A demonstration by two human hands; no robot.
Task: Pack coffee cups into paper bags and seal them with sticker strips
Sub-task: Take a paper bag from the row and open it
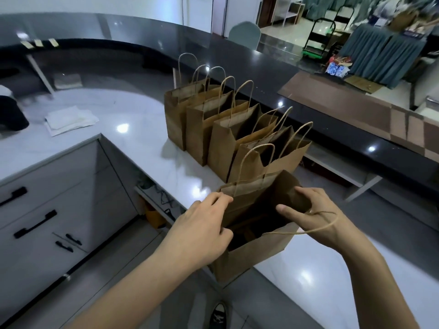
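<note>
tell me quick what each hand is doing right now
Left hand: closed on the left rim of the nearest paper bag, pulling it open.
Right hand: gripping the bag's right rim, thumb inside the opening.

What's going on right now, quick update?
Left hand and right hand spreading open the nearest paper bag. No cup visible. Four more open bags stand behind, not in the way.

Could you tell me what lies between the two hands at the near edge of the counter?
In the head view, the open mouth of the nearest paper bag lies between the left hand and right hand; both hold its rim.
</note>
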